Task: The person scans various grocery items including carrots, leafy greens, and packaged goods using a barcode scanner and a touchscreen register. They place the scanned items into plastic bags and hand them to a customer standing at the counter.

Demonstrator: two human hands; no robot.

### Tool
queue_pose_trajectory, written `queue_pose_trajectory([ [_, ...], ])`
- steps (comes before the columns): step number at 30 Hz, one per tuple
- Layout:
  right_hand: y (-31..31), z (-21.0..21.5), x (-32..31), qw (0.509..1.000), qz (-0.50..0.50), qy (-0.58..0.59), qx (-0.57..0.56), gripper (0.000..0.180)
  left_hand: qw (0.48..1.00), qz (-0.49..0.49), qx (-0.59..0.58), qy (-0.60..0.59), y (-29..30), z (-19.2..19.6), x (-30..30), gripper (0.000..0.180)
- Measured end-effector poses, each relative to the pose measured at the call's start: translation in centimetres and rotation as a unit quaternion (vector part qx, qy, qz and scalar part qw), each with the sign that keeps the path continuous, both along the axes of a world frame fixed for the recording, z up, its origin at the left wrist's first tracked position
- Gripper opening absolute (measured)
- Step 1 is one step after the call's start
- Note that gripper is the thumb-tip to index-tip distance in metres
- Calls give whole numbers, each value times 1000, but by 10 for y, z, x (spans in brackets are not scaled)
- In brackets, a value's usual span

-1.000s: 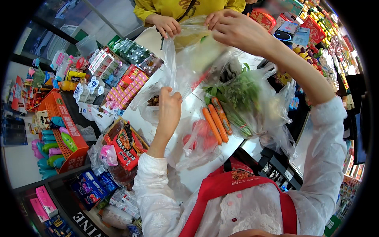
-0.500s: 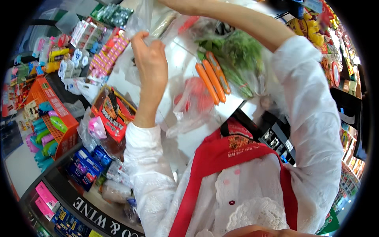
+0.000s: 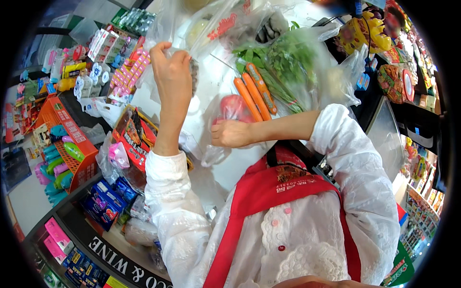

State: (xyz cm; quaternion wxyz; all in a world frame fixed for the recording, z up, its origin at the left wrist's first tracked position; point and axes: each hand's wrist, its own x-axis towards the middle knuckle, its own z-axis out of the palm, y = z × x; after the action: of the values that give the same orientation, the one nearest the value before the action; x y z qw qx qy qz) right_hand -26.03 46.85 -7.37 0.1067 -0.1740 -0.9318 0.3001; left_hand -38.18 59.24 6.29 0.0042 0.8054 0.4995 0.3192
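My left hand (image 3: 169,72) is closed on the edge of a clear plastic bag (image 3: 161,29) with red print, its mouth spread at the top of the white counter (image 3: 204,180). My right hand (image 3: 233,133) has its fingers curled in on a second clear bag (image 3: 217,152), which holds round red produce (image 3: 232,106), perhaps tomatoes. Just beyond the right hand lie several orange-wrapped sausages (image 3: 252,96). Beside them a bag of leafy greens (image 3: 293,57) stretches to the right. Some dark grey items (image 3: 272,28) show behind the greens.
Left of the counter stand a red-and-black box (image 3: 137,141), stacked pink packs (image 3: 129,72) and an orange basket (image 3: 79,144) of colourful bottles. Blue packets (image 3: 103,204) sit nearer me. Yellow packaged goods (image 3: 362,36) are at the far right.
My right hand has come down from the top of the view to the bag of red produce. The left hand has shifted slightly left, keeping its bag.
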Motion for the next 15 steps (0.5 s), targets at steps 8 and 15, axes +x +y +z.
queue_pose_trajectory([
  [8,82,144,73,872,-241,231,-359,23,999,8,-2,-36,-1,-11,-8,26],
  [15,201,253,79,736,-499,436,-135,16,993,27,-33,-110,-13,-14,10,12],
])
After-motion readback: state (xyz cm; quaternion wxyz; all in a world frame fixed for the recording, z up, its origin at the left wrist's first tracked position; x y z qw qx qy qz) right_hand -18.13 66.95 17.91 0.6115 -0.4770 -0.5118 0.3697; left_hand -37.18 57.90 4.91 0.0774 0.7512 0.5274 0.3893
